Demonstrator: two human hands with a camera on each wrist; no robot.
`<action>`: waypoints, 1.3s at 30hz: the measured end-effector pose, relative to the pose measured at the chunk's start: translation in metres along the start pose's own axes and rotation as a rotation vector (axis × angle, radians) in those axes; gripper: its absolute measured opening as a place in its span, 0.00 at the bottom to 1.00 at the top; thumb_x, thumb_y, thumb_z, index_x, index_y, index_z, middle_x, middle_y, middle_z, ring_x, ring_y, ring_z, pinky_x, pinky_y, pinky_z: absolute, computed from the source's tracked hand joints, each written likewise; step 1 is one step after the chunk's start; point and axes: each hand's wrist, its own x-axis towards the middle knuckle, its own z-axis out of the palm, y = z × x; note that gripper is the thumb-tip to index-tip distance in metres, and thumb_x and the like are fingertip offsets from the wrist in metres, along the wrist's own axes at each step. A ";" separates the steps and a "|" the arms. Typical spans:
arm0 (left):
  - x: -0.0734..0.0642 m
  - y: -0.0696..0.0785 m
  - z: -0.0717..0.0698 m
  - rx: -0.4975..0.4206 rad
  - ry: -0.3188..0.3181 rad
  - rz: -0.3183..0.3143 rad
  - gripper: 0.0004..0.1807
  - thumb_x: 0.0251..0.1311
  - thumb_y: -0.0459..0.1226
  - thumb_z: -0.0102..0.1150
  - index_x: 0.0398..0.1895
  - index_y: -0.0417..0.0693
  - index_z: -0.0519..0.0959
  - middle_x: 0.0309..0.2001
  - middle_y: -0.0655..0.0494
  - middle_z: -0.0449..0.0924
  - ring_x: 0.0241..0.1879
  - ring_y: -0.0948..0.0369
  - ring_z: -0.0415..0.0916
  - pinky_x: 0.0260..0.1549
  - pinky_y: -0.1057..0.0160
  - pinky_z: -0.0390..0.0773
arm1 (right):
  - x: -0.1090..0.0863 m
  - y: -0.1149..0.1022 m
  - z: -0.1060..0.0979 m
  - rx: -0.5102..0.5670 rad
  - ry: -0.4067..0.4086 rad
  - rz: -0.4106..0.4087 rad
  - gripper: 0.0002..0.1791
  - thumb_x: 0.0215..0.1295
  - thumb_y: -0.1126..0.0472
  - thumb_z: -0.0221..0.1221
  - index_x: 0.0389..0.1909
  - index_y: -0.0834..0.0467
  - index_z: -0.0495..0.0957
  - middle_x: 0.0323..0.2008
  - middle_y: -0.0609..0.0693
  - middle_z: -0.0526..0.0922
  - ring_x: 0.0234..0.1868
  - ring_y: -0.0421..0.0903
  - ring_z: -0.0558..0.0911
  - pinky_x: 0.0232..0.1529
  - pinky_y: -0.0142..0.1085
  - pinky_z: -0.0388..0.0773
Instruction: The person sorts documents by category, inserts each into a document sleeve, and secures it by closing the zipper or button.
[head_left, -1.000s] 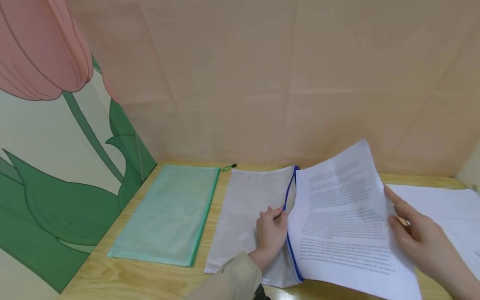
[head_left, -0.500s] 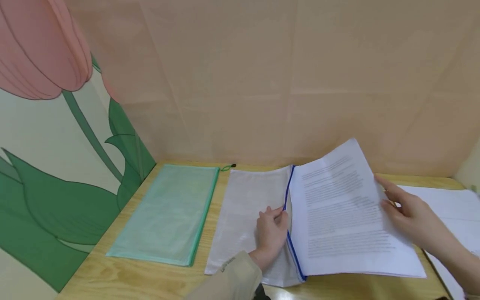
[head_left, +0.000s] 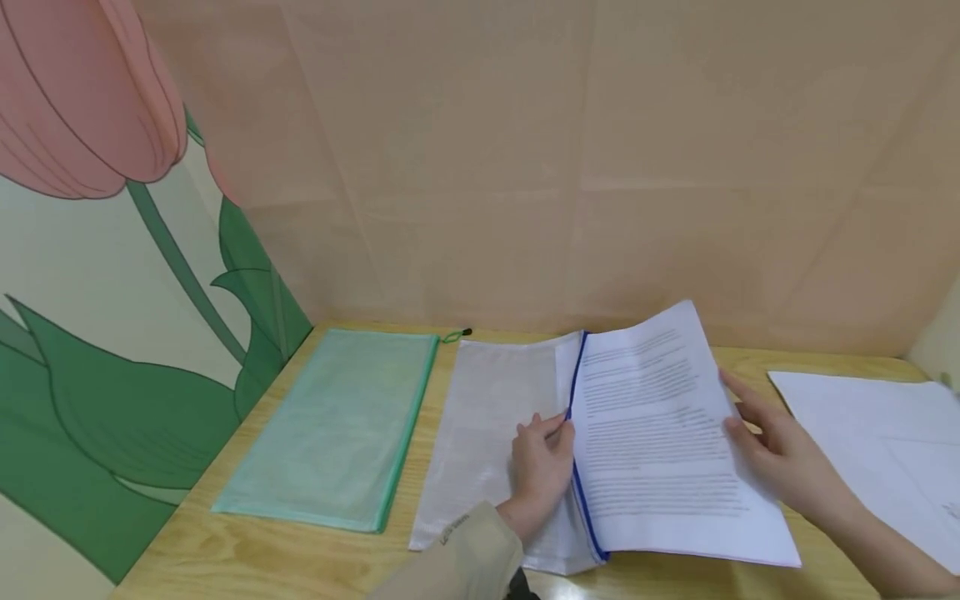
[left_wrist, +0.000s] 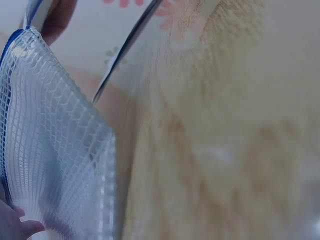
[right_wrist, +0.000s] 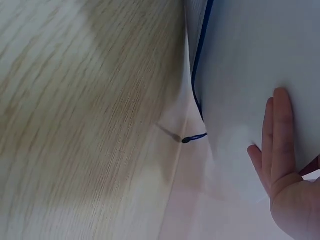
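Observation:
A clear mesh zip pouch (head_left: 495,392) with a blue zipper edge lies on the table, its mesh weave plain in the left wrist view. My left hand (head_left: 542,467) pinches the blue edge of its opening midway along. My right hand (head_left: 780,450) holds a stack of printed paper (head_left: 652,442) by its right side, thumb on top and fingers beneath. The stack's left edge is inside the pouch opening, showing as a paler strip through the mesh. Its far right corner is lifted. Straight fingers (right_wrist: 283,130) lie against the paper's underside in the right wrist view.
A green zip pouch (head_left: 337,425) lies flat on the left of the wooden table (head_left: 225,558). More white sheets (head_left: 870,433) lie on the right. Behind the table stands a beige covered wall (head_left: 465,167), with a tulip mural (head_left: 172,242) to its left.
My right hand has moved left and pushed the paper stack's left edge into the pouch. The stack's raised corner has come lower. My left hand has stayed at the blue edge.

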 end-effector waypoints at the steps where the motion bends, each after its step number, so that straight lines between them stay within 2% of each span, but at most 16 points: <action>1: 0.000 0.000 0.000 -0.008 0.001 0.002 0.10 0.59 0.37 0.60 0.43 0.49 0.86 0.43 0.53 0.86 0.58 0.47 0.74 0.69 0.47 0.56 | 0.000 0.000 0.002 0.001 -0.004 -0.012 0.37 0.65 0.80 0.48 0.74 0.61 0.52 0.43 0.21 0.74 0.31 0.27 0.80 0.25 0.22 0.75; 4: 0.000 -0.001 0.001 -0.018 0.004 0.025 0.11 0.59 0.37 0.60 0.43 0.48 0.85 0.43 0.53 0.86 0.58 0.45 0.74 0.69 0.46 0.55 | 0.002 -0.001 0.006 0.001 -0.006 -0.028 0.36 0.65 0.79 0.48 0.73 0.64 0.52 0.44 0.21 0.74 0.31 0.28 0.80 0.25 0.23 0.75; 5: 0.000 -0.001 0.001 -0.016 0.005 0.037 0.11 0.59 0.36 0.59 0.43 0.48 0.85 0.43 0.53 0.86 0.58 0.44 0.74 0.69 0.46 0.55 | 0.002 -0.002 0.008 -0.018 0.000 -0.025 0.35 0.65 0.79 0.49 0.73 0.65 0.52 0.43 0.26 0.77 0.31 0.27 0.80 0.25 0.22 0.75; 8: 0.000 0.001 0.002 -0.011 0.007 0.050 0.11 0.59 0.37 0.59 0.44 0.48 0.85 0.45 0.52 0.85 0.59 0.42 0.72 0.69 0.45 0.54 | 0.004 -0.006 0.015 -0.037 0.000 -0.001 0.34 0.65 0.78 0.49 0.71 0.69 0.52 0.44 0.52 0.83 0.32 0.26 0.79 0.26 0.22 0.75; 11: 0.000 0.004 0.002 -0.021 0.011 0.027 0.12 0.60 0.38 0.59 0.45 0.49 0.85 0.46 0.52 0.85 0.60 0.42 0.71 0.69 0.45 0.55 | 0.007 -0.008 0.023 -0.041 -0.018 0.037 0.32 0.66 0.78 0.48 0.70 0.73 0.50 0.43 0.77 0.76 0.33 0.26 0.77 0.26 0.22 0.75; 12: 0.000 0.005 0.001 -0.026 0.011 0.012 0.12 0.60 0.38 0.59 0.45 0.50 0.85 0.47 0.52 0.85 0.61 0.42 0.71 0.69 0.45 0.55 | 0.008 -0.008 0.025 -0.029 -0.026 0.050 0.32 0.66 0.78 0.48 0.70 0.74 0.50 0.43 0.79 0.75 0.33 0.26 0.77 0.26 0.22 0.75; 17: -0.001 0.009 0.001 -0.040 0.031 -0.039 0.11 0.60 0.40 0.60 0.44 0.52 0.85 0.47 0.53 0.85 0.61 0.46 0.72 0.66 0.46 0.62 | 0.009 -0.010 0.035 -0.031 -0.043 0.114 0.32 0.67 0.77 0.48 0.70 0.74 0.49 0.44 0.77 0.75 0.33 0.26 0.76 0.27 0.23 0.75; 23: 0.001 0.009 0.004 -0.104 0.111 0.049 0.10 0.57 0.34 0.60 0.40 0.44 0.86 0.42 0.48 0.86 0.56 0.39 0.74 0.61 0.43 0.67 | 0.014 -0.018 0.045 -0.033 -0.049 0.138 0.32 0.68 0.75 0.48 0.71 0.72 0.50 0.47 0.78 0.75 0.34 0.26 0.76 0.27 0.27 0.77; 26: 0.001 0.008 0.006 -0.107 0.144 0.089 0.10 0.55 0.32 0.60 0.39 0.42 0.86 0.39 0.47 0.86 0.54 0.38 0.75 0.61 0.41 0.66 | 0.017 -0.022 0.052 -0.010 -0.064 0.145 0.32 0.68 0.75 0.47 0.71 0.72 0.49 0.47 0.78 0.74 0.34 0.27 0.77 0.27 0.29 0.79; 29: 0.001 0.008 0.008 -0.106 0.156 0.102 0.10 0.55 0.32 0.60 0.39 0.41 0.86 0.38 0.46 0.86 0.53 0.38 0.76 0.62 0.39 0.63 | 0.020 -0.025 0.059 0.030 -0.075 0.134 0.32 0.68 0.76 0.47 0.71 0.72 0.49 0.47 0.78 0.75 0.35 0.29 0.78 0.27 0.30 0.80; 34: 0.000 0.009 0.009 -0.123 0.153 0.079 0.11 0.55 0.32 0.60 0.40 0.42 0.86 0.40 0.45 0.86 0.54 0.37 0.75 0.63 0.38 0.61 | 0.025 -0.026 0.068 0.036 -0.058 0.080 0.31 0.66 0.77 0.48 0.70 0.73 0.52 0.42 0.75 0.78 0.33 0.29 0.78 0.27 0.29 0.78; 39: -0.003 0.012 0.012 -0.115 0.156 0.047 0.10 0.55 0.33 0.60 0.40 0.44 0.86 0.41 0.48 0.86 0.55 0.37 0.75 0.60 0.41 0.67 | 0.027 -0.023 0.077 0.092 -0.077 0.071 0.30 0.66 0.78 0.47 0.69 0.75 0.52 0.41 0.76 0.78 0.31 0.30 0.79 0.26 0.30 0.79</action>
